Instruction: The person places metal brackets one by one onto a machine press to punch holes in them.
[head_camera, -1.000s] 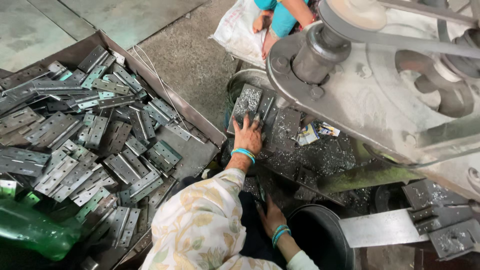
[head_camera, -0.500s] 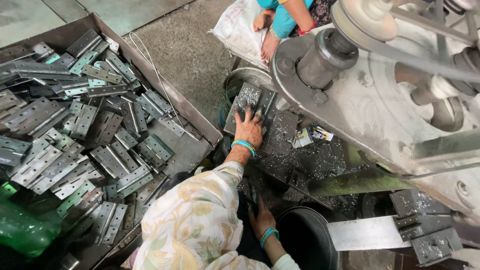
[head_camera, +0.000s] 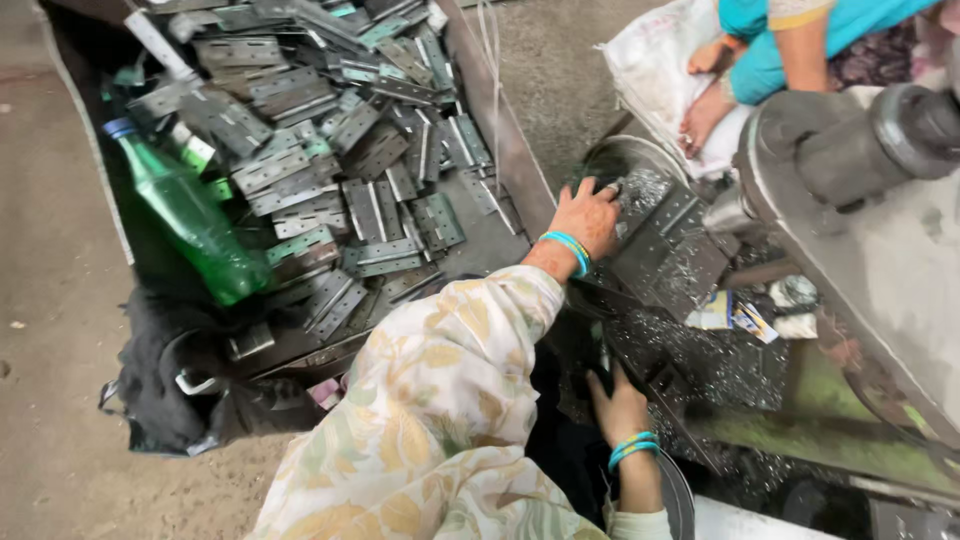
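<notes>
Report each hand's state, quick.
Left hand: open, fingers resting on the stacked metal plates.
Right hand: down among metal shavings; grip cannot be told.

A single head-worn camera looks steeply down from above the person's shoulder, close over the work. The patterned sleeve (head_camera: 440, 400) fills six o'clock, a tray of metal hinges (head_camera: 330, 170) lies toward eleven o'clock, and the grey machine (head_camera: 860, 220) toward three o'clock.
</notes>
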